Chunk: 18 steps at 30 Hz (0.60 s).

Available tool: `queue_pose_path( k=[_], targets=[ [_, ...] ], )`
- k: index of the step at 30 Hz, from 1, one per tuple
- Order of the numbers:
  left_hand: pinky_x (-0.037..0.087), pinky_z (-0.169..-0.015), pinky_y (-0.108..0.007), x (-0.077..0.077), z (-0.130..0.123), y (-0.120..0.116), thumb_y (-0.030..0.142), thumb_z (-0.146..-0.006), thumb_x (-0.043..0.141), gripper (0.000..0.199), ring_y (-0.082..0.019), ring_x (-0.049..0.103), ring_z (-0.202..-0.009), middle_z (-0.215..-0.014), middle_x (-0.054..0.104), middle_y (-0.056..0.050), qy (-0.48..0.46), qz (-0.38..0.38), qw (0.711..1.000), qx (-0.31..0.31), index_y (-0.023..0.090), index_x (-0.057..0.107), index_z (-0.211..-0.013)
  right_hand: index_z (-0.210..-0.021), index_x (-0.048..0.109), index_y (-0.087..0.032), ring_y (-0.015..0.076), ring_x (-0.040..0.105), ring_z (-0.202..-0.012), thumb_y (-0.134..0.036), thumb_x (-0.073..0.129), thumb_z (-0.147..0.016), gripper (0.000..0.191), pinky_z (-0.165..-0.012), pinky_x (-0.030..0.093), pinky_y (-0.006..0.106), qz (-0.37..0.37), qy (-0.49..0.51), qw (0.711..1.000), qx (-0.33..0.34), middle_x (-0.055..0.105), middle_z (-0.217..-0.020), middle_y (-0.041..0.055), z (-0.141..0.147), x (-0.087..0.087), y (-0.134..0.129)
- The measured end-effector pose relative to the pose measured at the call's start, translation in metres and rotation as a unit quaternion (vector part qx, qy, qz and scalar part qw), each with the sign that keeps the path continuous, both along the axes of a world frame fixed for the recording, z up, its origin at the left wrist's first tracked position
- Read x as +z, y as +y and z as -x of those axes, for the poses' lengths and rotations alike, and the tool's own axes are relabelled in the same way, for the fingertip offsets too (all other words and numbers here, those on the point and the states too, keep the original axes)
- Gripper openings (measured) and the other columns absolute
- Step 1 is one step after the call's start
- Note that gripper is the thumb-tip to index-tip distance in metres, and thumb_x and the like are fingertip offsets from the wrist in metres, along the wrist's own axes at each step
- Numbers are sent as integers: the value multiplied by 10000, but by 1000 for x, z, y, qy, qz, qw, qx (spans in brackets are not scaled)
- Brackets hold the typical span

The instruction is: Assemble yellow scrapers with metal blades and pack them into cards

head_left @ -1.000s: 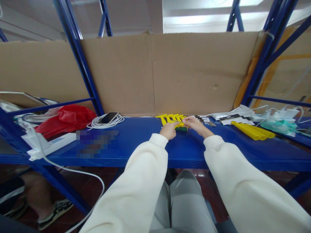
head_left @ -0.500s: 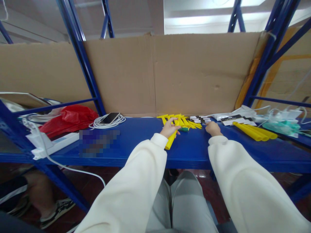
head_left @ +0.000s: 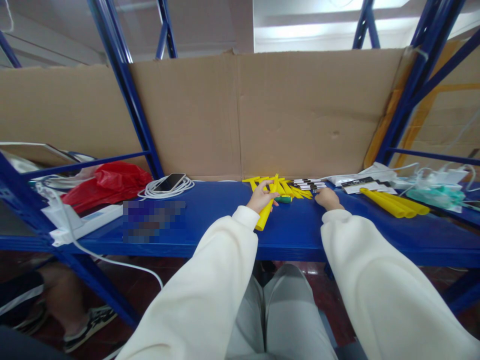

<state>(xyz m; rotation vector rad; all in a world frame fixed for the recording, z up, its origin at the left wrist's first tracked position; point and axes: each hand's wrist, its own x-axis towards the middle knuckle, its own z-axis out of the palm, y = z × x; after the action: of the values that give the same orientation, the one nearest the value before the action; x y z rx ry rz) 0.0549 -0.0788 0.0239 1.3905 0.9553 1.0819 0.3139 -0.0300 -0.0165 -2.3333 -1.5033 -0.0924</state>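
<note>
My left hand point(head_left: 258, 199) is closed around a yellow tapered tube point(head_left: 264, 219), whose wider end points toward me. Just right of that tube lies a small green and yellow object point(head_left: 284, 199), too small to name. Several yellow pieces point(head_left: 287, 189) are spread on the blue shelf point(head_left: 213, 205) beyond the left hand. To their right sits a row of small white and black items point(head_left: 308, 184). My right hand point(head_left: 329, 199) rests by those items with its fingers curled together; whatever is between the fingertips is hidden.
Several larger yellow tubes point(head_left: 390, 204) lie at right beside black and white packets point(head_left: 365, 186) and a teal plastic bag point(head_left: 435, 196). At left are a phone point(head_left: 171, 182) on a coiled white cable, a red bag point(head_left: 108, 185) and a power strip point(head_left: 99, 220). Cardboard point(head_left: 300, 115) stands behind.
My right hand has shifted very slightly left, toward the white and black items. The left hand keeps its hold on the yellow tube in nearly the same place.
</note>
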Motion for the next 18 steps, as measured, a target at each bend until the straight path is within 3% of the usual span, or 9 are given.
queue_pose_path(
  k=[6,10,18],
  targets=[
    [453,-399,-185,3,0,-4,25,-839,678,605,-105,599,-445,-767,682,-8,0,5,1000,4,141,500,-1405,-1211,775,-138,297,663,-1249,-124,543,-868,414,-1016,510,335,8,-16,1000,5,706,-1318,185,-1,2,-1],
    [456,-398,-187,2,0,-3,70,-813,748,630,-105,603,-445,-807,703,-29,-9,4,1000,-1,148,516,-1393,-1138,800,-170,290,692,-1192,-137,565,-860,365,-959,534,322,7,-24,999,23,738,-1256,169,-1,5,-4],
    [469,-421,-200,-1,1,2,65,-808,741,642,-120,623,-464,-818,707,-36,-18,3,1000,-8,155,505,-1398,-1144,771,-105,282,710,-1150,-166,531,-900,348,-925,535,301,1,-28,999,27,754,-1185,206,1,8,-7]
  ],
)
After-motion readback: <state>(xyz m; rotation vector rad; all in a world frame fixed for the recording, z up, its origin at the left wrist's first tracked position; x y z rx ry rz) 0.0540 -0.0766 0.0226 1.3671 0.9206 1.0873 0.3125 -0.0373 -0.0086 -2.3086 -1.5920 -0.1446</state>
